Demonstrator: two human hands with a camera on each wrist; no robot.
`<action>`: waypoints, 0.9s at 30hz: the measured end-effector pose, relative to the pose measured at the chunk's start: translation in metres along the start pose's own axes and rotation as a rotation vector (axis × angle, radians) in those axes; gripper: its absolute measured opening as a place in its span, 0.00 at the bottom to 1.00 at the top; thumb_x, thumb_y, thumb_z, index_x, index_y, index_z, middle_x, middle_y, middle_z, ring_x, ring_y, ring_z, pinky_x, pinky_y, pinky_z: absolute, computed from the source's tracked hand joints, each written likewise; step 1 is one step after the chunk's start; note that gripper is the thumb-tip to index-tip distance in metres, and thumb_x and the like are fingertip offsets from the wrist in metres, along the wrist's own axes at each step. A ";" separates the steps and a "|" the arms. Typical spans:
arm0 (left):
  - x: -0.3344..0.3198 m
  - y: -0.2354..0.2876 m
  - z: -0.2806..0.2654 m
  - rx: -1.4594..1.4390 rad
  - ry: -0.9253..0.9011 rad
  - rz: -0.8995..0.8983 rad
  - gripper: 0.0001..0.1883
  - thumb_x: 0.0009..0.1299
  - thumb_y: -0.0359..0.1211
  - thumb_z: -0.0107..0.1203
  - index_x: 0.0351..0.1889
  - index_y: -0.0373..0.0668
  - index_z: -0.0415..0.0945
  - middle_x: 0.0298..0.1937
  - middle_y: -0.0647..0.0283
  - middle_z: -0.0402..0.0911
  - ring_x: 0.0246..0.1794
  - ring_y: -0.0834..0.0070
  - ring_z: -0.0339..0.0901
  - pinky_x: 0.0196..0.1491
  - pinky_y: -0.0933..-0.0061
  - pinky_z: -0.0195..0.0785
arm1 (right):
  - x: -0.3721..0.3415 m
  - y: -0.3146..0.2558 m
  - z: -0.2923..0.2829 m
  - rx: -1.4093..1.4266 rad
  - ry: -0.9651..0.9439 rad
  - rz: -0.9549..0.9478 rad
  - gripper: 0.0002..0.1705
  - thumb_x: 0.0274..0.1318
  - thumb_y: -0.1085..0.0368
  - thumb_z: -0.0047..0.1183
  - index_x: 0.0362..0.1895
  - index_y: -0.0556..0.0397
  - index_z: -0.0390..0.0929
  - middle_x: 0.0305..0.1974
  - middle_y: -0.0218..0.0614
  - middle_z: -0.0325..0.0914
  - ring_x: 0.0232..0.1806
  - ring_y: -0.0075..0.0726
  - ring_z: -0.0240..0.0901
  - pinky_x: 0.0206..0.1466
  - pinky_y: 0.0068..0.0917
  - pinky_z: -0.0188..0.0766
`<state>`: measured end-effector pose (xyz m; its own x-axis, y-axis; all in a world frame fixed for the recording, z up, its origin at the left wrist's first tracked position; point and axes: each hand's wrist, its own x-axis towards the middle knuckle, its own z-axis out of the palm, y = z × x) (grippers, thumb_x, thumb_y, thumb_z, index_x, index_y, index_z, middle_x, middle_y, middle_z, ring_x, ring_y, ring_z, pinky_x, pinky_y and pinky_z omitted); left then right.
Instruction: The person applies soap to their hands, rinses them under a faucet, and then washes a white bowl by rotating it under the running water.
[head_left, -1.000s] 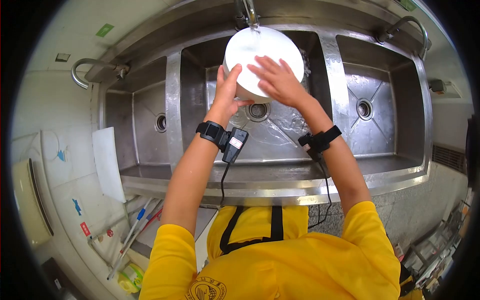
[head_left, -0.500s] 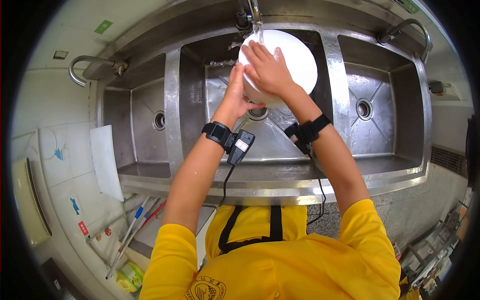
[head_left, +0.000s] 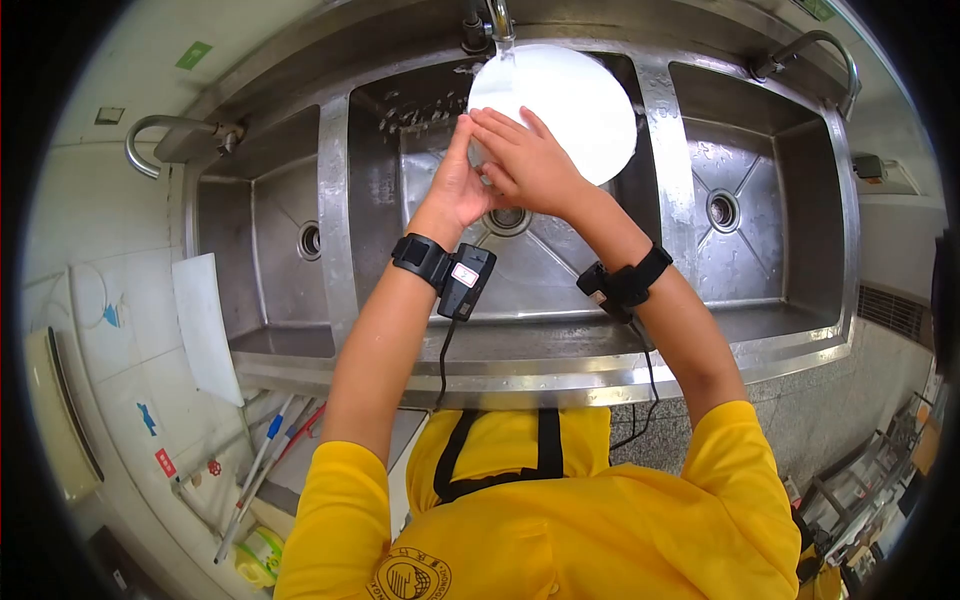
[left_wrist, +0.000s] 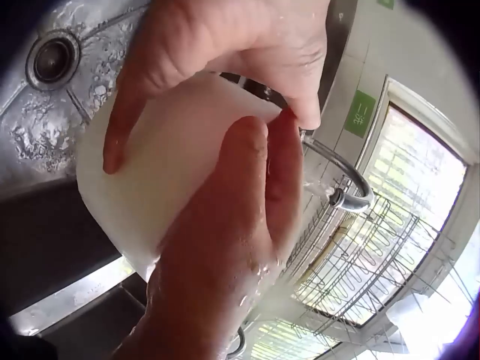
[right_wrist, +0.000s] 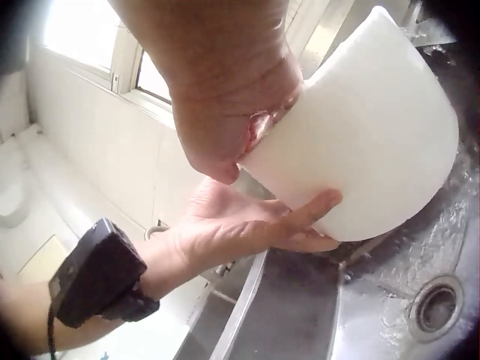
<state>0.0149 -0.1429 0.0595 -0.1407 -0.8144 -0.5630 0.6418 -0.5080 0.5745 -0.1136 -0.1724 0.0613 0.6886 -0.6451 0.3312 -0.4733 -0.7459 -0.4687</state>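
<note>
A white round tub [head_left: 585, 105] is held up under the running middle tap [head_left: 501, 22], its pale face turned upward in the head view. My left hand [head_left: 460, 185] grips its near left edge; in the right wrist view, one of that hand's digits presses against the curved wall. Across the near left part of the face lies my right hand [head_left: 535, 165], fingers extended, their tips at the left hand's fingertips. From the left wrist, the tub's smooth side [left_wrist: 165, 150] shows between both hands, and water drops cling to the right hand [left_wrist: 217, 217].
The tub is over the middle basin of a steel triple sink [head_left: 480, 365], above its drain [head_left: 507, 218]. Curved taps stand over the left basin [head_left: 165, 130] and the right basin [head_left: 815, 50]. A white board [head_left: 207, 325] leans at the sink's left end.
The tub has shifted right from where it was a second ago. My right hand has slid left over its face to the left hand's fingertips. Water splashes off toward the left.
</note>
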 end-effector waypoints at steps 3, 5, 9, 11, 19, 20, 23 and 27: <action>-0.001 0.004 -0.001 -0.050 -0.022 -0.012 0.36 0.58 0.63 0.44 0.56 0.50 0.58 0.57 0.54 0.60 0.55 0.58 0.61 0.47 0.45 0.62 | 0.004 -0.004 -0.007 0.190 0.057 -0.058 0.20 0.44 0.66 0.45 0.47 0.46 0.72 0.52 0.34 0.68 0.58 0.35 0.58 0.63 0.41 0.48; -0.003 0.007 -0.002 -0.088 -0.029 -0.039 0.36 0.58 0.64 0.43 0.54 0.47 0.60 0.55 0.54 0.62 0.55 0.58 0.61 0.48 0.47 0.62 | 0.003 -0.001 -0.005 0.226 0.006 -0.105 0.18 0.43 0.67 0.45 0.43 0.46 0.75 0.49 0.34 0.71 0.57 0.36 0.60 0.63 0.39 0.50; -0.003 0.011 -0.003 -0.029 -0.021 -0.069 0.30 0.61 0.59 0.43 0.46 0.42 0.66 0.46 0.56 0.70 0.48 0.62 0.68 0.45 0.52 0.64 | 0.005 -0.007 -0.007 0.314 -0.071 -0.121 0.14 0.42 0.69 0.46 0.35 0.46 0.80 0.41 0.32 0.76 0.54 0.38 0.65 0.60 0.35 0.56; 0.001 0.011 -0.007 0.014 -0.007 -0.087 0.28 0.61 0.57 0.43 0.44 0.42 0.67 0.44 0.57 0.72 0.45 0.63 0.70 0.44 0.54 0.65 | 0.007 -0.006 -0.004 0.328 -0.090 -0.111 0.15 0.41 0.69 0.46 0.36 0.46 0.79 0.42 0.32 0.76 0.54 0.38 0.64 0.60 0.34 0.57; -0.008 0.024 -0.001 0.021 0.293 0.043 0.36 0.57 0.52 0.48 0.57 0.40 0.52 0.54 0.48 0.57 0.53 0.56 0.62 0.49 0.46 0.63 | -0.010 -0.005 -0.006 0.412 0.105 -0.083 0.19 0.37 0.76 0.47 0.39 0.49 0.78 0.43 0.35 0.75 0.50 0.40 0.68 0.56 0.32 0.62; -0.009 0.026 -0.001 0.019 0.296 0.048 0.36 0.57 0.52 0.48 0.57 0.40 0.52 0.54 0.48 0.57 0.53 0.56 0.62 0.49 0.46 0.63 | -0.014 -0.002 -0.011 0.427 0.145 -0.080 0.19 0.38 0.75 0.47 0.39 0.49 0.78 0.42 0.36 0.75 0.49 0.40 0.69 0.54 0.32 0.64; -0.014 0.032 -0.005 0.018 0.256 0.038 0.40 0.56 0.51 0.49 0.61 0.45 0.43 0.59 0.48 0.45 0.58 0.48 0.53 0.50 0.40 0.59 | -0.022 0.012 -0.022 0.420 0.198 -0.053 0.18 0.39 0.74 0.47 0.39 0.50 0.77 0.42 0.37 0.75 0.48 0.40 0.70 0.52 0.31 0.66; -0.016 0.035 -0.007 0.095 0.255 0.053 0.40 0.55 0.51 0.51 0.62 0.53 0.42 0.60 0.50 0.45 0.59 0.42 0.49 0.48 0.39 0.61 | -0.022 0.049 -0.028 0.201 0.232 0.012 0.18 0.47 0.65 0.48 0.46 0.46 0.73 0.48 0.36 0.71 0.54 0.39 0.64 0.57 0.35 0.59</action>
<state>0.0447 -0.1458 0.0840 0.0936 -0.7499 -0.6549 0.5678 -0.5001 0.6538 -0.1678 -0.1994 0.0539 0.5289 -0.6919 0.4915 -0.3467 -0.7047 -0.6190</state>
